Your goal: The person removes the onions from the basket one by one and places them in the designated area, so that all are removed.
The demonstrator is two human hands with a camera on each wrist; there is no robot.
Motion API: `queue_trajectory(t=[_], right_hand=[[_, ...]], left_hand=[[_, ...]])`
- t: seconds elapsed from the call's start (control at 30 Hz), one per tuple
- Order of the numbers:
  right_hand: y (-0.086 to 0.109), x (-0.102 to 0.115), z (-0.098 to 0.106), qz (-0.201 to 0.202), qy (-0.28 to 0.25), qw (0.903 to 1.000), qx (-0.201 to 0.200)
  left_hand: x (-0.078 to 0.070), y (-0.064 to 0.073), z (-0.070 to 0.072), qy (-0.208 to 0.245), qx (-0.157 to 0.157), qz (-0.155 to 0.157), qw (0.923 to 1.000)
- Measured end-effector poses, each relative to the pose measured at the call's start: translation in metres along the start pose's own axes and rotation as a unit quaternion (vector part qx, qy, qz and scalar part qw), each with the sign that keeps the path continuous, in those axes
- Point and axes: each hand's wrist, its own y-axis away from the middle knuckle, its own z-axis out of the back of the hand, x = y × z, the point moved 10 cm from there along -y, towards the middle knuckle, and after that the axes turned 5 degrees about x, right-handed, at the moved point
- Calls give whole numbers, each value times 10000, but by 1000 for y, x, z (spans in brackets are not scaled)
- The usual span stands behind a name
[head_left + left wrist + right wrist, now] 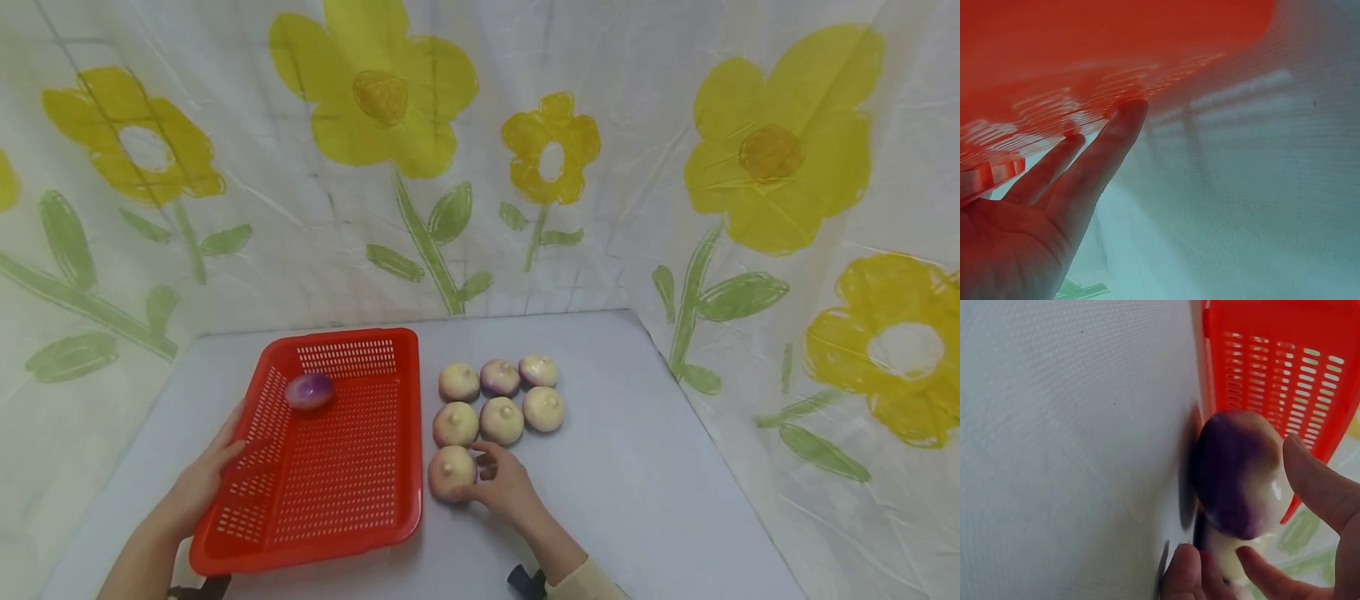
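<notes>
A red plastic basket (408, 433) with slotted walls is tilted at the left. My left hand (202, 487) holds its left side, thumb near the rim; in the left wrist view the fingers (1100, 153) reach straight along its underside. One purple turnip (309, 391) lies inside, toward the back left. My right hand (510, 492) is around the right side of the nearest turnip (450, 472), which rests on the table. The right wrist view shows the purple-and-white side of this turnip (1235, 475), with thumb and fingers spread about it and a gap below.
Several more pale turnips stand in close rows beyond my right hand, among them a middle one (502, 420) and a back right one (538, 370). They sit on a white table (637, 467) right of the basket. A flower-printed curtain (600, 275) hangs behind the table.
</notes>
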Motion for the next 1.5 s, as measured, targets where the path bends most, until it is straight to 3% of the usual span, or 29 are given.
queue_trajectory(t=[0.33, 0.63, 0.8, 1.03, 1.3, 1.5], right_hand=[[-1, -3, 3, -49, 63, 9999, -76], [1, 11, 27, -95, -172, 9993, -320], [-2, 37, 33, 153, -220, 9991, -336], [-18, 95, 27, 538, -145, 9983, -184], [-51, 157, -5, 564, -274, 9975, 331], [-77, 184, -38, 361, -252, 9975, 561]], left_hand=[[-3, 1, 0, -88, -68, -132, 9998], [-4, 1, 0, 48, 34, -195, 9998], [-3, 0, -1, 34, 86, -249, 9996], [-2, 0, 0, -42, 31, -263, 9996], [-4, -1, 2, -110, -22, -367, 9993], [0, -1, 0, 204, 105, -245, 9994]])
